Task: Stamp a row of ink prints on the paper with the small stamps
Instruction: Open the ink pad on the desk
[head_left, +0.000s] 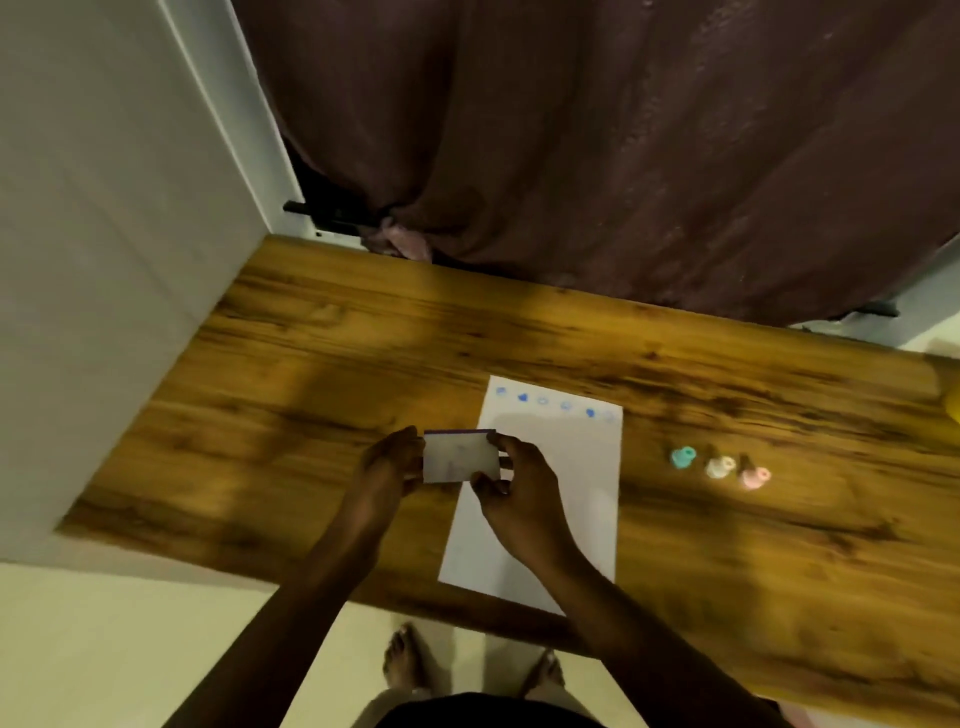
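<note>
Left hand (387, 460) and right hand (511, 480) both clamped on the small white rectangular ink-pad case with a purple top edge (457, 456), one hand at each short end, fingers pinching its sides. Held raised over the left edge of the sheet, flat face toward the camera; probably being opened or closed, though blur hides any lid seam. Looks like hard, smooth plastic, faintly smudged.

Beneath, a plain white rectangular sheet of paper (563, 493), thin and matte, lying flat near the middle of the brown wood-grain table (291, 374), lower corner close to the near edge. Along its far edge, a row of small blue ink prints (553, 404), about six, some solid, some faint outlines; row seemingly reaches both side edges.

Well to the right of the sheet, three small rounded plastic stamps parked in a line, clear of wet ink: teal stamp (682, 460), cream stamp (719, 466), pink stamp (754, 476). None in hand.
</note>
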